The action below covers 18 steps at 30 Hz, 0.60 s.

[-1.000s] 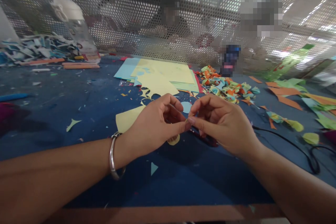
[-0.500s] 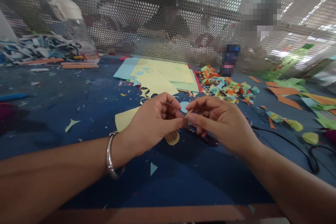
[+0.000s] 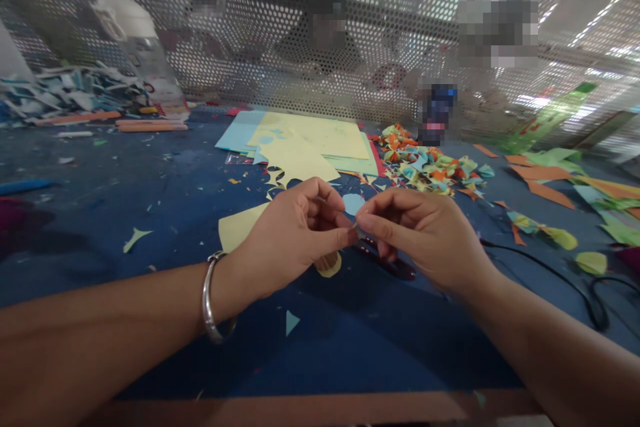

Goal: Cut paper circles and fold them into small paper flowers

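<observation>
At the middle of the table, my left hand [image 3: 295, 233] and my right hand [image 3: 425, 230] meet with thumbs and fingertips pinched. Between them is a small piece of folded paper [image 3: 356, 226], of which only a thin pale edge shows. Just behind the fingertips lies a light blue paper circle [image 3: 354, 204]. Partly under my right hand is a dark red, shiny object [image 3: 403, 270] whose kind I cannot make out. A rounded yellow paper piece [image 3: 331, 271] and a yellow sheet [image 3: 237, 227] are partly hidden by my left hand.
Colored paper sheets [image 3: 320, 133] lie stacked against a perforated metal screen [image 3: 240, 33]. Behind right is a heap of folded paper pieces [image 3: 425, 163]. A bottle [image 3: 153, 60], paper scraps [image 3: 65, 93], a phone [image 3: 440, 113] and a black cable [image 3: 555, 267] are around; people sit beyond the screen.
The fingertips have drawn slightly closer over the small paper, and less of its yellow edge shows. More of the blue circle is visible. The other things on the table stay where they were.
</observation>
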### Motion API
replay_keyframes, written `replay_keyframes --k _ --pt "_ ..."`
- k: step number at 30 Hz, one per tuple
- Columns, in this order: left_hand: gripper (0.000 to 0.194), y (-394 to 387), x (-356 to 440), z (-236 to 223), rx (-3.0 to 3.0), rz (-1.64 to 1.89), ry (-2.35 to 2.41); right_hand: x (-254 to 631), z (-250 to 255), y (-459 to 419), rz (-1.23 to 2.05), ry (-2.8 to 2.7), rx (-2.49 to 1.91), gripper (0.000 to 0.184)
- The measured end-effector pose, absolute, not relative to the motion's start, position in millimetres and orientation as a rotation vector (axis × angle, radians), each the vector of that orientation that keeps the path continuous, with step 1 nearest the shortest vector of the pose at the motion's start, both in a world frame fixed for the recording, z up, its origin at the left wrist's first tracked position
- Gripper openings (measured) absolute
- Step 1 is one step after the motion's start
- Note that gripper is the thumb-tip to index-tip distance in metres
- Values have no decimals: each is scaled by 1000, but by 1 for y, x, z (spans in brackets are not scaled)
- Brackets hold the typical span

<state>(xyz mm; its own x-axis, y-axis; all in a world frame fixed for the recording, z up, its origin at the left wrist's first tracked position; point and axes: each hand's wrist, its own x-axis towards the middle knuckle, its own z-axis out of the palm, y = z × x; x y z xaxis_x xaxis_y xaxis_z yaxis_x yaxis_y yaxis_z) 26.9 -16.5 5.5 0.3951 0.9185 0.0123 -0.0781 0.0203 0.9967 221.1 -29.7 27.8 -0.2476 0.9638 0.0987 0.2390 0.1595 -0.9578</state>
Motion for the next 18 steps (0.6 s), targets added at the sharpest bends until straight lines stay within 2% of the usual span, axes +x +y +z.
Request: replay_keyframes --k 8,18 --pt "29 -17 26 7 1311 931 890 222 28 -29 1150 -1621 -1183 16" --pt "34 -16 27 7 1252 913 896 222 28 -30 1178 -1628 -1209 21"
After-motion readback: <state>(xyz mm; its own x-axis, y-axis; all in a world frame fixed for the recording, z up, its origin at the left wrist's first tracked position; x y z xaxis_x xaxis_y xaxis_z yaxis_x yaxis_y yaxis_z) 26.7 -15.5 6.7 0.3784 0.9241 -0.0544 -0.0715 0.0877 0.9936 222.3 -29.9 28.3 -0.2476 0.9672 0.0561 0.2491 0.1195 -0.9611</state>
